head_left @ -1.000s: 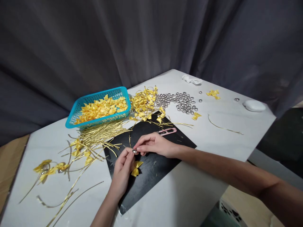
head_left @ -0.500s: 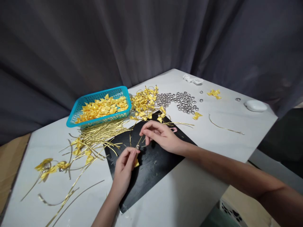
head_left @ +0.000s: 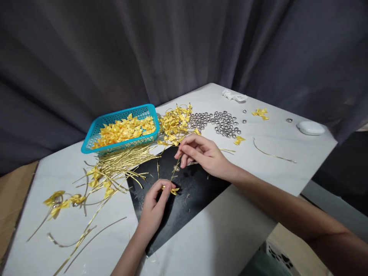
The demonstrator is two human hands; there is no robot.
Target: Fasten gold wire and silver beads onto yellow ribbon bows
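Over the black mat point(head_left: 189, 203), my left hand point(head_left: 156, 201) pinches a yellow ribbon bow point(head_left: 174, 190) at its fingertips. A thin gold cord point(head_left: 173, 175) rises from the bow to my right hand point(head_left: 201, 155), whose thumb and fingers are closed on its upper end. A small silvery bell or bead point(head_left: 176, 168) sits on or beside the cord between the two hands; its exact kind is too small to tell. Left of the mat lies a heap of gold cords point(head_left: 123, 163).
A blue plastic basket point(head_left: 86, 147) full of yellow bows stands behind the cords. Beside it are a pile of bows with cords point(head_left: 175, 122) and many silvery beads point(head_left: 225, 124). A white oval case point(head_left: 310, 128) lies at the right; finished-looking bows point(head_left: 60, 203) lie at the left.
My right hand has moved up and slightly right, drawing away from my left. More cord shows between the hands, and the silvery piece now sits farther from my left fingertips.
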